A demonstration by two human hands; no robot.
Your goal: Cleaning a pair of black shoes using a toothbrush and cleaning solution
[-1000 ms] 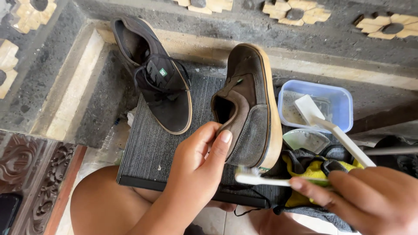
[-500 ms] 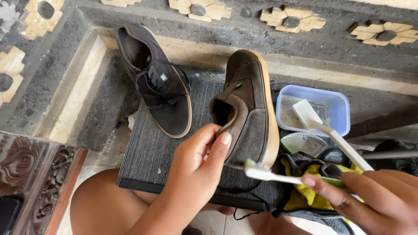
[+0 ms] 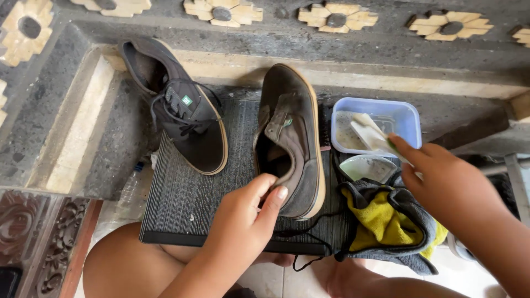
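Left hand point(image 3: 243, 221) grips the heel of the brown suede shoe point(image 3: 292, 149), whose long axis runs toward the ribbed mat's point(image 3: 187, 204) far edge. Right hand point(image 3: 441, 176), curled round a toothbrush point(image 3: 372, 132), dips it in the blue tub point(image 3: 408, 118) beside the shoe's right.

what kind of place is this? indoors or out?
Probably an outdoor step or porch of a house, used as a shoe-cleaning spot: rough stone ledge with carved flower tiles, two dark shoes on a ridged mat, a plastic tub beside them.
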